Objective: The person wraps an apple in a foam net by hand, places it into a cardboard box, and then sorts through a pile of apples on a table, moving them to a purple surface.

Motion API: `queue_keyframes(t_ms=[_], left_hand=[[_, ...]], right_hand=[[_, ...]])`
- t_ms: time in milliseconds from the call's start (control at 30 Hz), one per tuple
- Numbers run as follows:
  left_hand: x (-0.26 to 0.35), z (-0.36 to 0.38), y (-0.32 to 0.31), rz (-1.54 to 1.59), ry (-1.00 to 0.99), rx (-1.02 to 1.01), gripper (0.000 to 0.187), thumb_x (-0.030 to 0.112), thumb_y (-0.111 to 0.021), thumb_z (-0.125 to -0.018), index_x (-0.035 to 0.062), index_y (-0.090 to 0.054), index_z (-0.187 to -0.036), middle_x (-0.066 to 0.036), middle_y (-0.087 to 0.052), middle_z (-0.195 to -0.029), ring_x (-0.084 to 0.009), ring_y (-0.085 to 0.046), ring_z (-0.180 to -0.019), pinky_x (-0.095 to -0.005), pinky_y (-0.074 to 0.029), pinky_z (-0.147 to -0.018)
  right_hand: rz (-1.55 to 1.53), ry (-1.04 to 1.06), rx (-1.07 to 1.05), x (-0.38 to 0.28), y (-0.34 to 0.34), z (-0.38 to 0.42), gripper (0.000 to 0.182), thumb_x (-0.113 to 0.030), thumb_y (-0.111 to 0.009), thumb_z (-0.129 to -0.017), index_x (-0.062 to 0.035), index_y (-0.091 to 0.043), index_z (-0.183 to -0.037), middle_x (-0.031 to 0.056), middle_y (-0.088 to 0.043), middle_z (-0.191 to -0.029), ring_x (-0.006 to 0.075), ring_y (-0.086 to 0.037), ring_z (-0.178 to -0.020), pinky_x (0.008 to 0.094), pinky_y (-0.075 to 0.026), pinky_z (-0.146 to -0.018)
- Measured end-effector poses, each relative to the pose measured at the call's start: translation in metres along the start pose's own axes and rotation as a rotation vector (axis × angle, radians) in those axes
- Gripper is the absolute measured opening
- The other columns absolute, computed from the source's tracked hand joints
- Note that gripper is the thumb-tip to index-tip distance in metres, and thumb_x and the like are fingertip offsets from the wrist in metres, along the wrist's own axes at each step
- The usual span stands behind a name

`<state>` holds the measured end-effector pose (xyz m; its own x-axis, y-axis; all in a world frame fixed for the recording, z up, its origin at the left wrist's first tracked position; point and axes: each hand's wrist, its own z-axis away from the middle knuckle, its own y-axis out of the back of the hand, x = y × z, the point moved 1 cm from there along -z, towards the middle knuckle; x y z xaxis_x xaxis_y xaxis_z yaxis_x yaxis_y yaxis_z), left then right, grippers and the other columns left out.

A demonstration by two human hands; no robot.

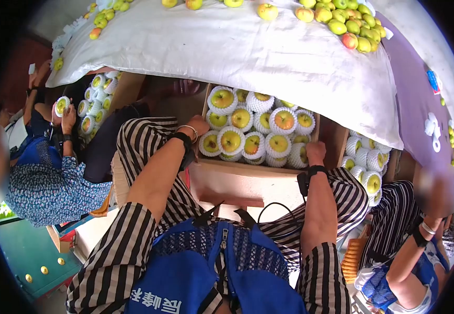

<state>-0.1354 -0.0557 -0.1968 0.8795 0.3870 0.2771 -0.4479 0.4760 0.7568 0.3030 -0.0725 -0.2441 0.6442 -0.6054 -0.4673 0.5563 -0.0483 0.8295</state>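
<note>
A cardboard box [248, 168] stands before my knees, filled with apples [230, 141] in white foam nets. My left hand [197, 125] is at the box's left edge, fingers curled in against its side. At the right front corner is my right hand [316, 152], closed against the box's edge beside a netted apple. The fingertips of both hands are hidden, so what they grip, if anything, cannot be made out; the box's edge lies right beside each.
A white-covered table [227, 47] with loose apples [342, 21] lies ahead. Co-workers sit at left [54, 178] and right [410, 272]. Other boxes of netted apples stand at left [96, 104] and right [365, 162]. A green surface [38, 261] is at lower left.
</note>
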Motion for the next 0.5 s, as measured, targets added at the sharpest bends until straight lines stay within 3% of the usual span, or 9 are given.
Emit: queue_keyframes(t_ms=[67,167,233,300,400,433,500], left_hand=[[0.0,0.002,0.005,-0.074,-0.096,-0.056,0.032,0.009,-0.05,-0.093,-0.0057,-0.077,-0.101,-0.032,-0.07,-0.116,-0.0472,-0.068,-0.111,-0.0494,-0.056,-0.093],[-0.015,-0.028,-0.002,-0.692,-0.549,0.004,0.031,0.012,-0.053,-0.09,-0.0035,-0.078,-0.1,-0.031,-0.072,-0.11,-0.0453,-0.069,-0.108,-0.0484,-0.056,-0.093],[-0.006,-0.016,0.014,-0.594,-0.512,0.064,0.031,0.015,-0.055,-0.089,-0.003,-0.077,-0.1,-0.029,-0.072,-0.11,-0.0437,-0.069,-0.108,-0.0489,-0.055,-0.096],[0.019,0.021,0.043,-0.177,-0.263,0.104,0.031,0.016,-0.054,-0.089,-0.004,-0.076,-0.099,-0.03,-0.072,-0.108,-0.0452,-0.068,-0.109,-0.0495,-0.055,-0.095],[0.038,0.045,0.067,-0.266,-0.387,0.03,0.029,0.017,-0.056,-0.089,-0.0033,-0.076,-0.094,-0.03,-0.072,-0.107,-0.0456,-0.07,-0.105,-0.0495,-0.056,-0.092],[0.046,0.056,0.074,-0.277,-0.441,0.04,0.025,0.014,-0.058,-0.086,-0.0031,-0.076,-0.09,-0.027,-0.073,-0.098,-0.0455,-0.071,-0.094,-0.0511,-0.057,-0.085],[0.057,0.062,0.08,-0.36,-0.71,0.081,0.023,0.012,-0.058,-0.084,-0.0032,-0.075,-0.087,-0.025,-0.072,-0.09,-0.0448,-0.07,-0.087,-0.051,-0.057,-0.08]], right_hand=[[-0.034,-0.033,-0.045,-0.002,-0.002,0.007,0.03,-0.016,-0.067,-0.084,0.008,-0.074,-0.099,0.0335,-0.071,-0.108,0.048,-0.069,-0.107,0.0497,-0.056,-0.092],[-0.092,-0.036,-0.064,0.002,-0.001,0.002,0.035,-0.02,-0.067,-0.082,0.007,-0.073,-0.104,0.0327,-0.071,-0.112,0.0474,-0.067,-0.113,0.0495,-0.054,-0.097],[-0.073,-0.065,-0.024,-0.002,0.003,-0.001,0.036,-0.021,-0.068,-0.084,0.0067,-0.073,-0.106,0.0321,-0.07,-0.116,0.0479,-0.067,-0.114,0.051,-0.054,-0.096],[-0.036,-0.105,-0.063,-0.031,0.025,0.017,0.033,-0.021,-0.067,-0.088,0.0048,-0.074,-0.108,0.0307,-0.071,-0.117,0.047,-0.068,-0.111,0.0525,-0.056,-0.093],[0.002,-0.117,-0.129,-0.061,0.049,0.031,0.029,-0.022,-0.065,-0.096,0.0018,-0.075,-0.11,0.0283,-0.071,-0.119,0.0433,-0.07,-0.109,0.0544,-0.058,-0.089],[0.031,-0.109,-0.117,-0.063,0.047,0.024,0.029,-0.022,-0.064,-0.096,0.0009,-0.075,-0.112,0.0278,-0.07,-0.121,0.0429,-0.07,-0.11,0.0551,-0.058,-0.089],[0.138,-0.058,-0.118,-0.07,0.049,0.019,0.031,-0.022,-0.063,-0.097,0.0003,-0.075,-0.114,0.027,-0.07,-0.123,0.0428,-0.07,-0.11,0.0552,-0.058,-0.089]])
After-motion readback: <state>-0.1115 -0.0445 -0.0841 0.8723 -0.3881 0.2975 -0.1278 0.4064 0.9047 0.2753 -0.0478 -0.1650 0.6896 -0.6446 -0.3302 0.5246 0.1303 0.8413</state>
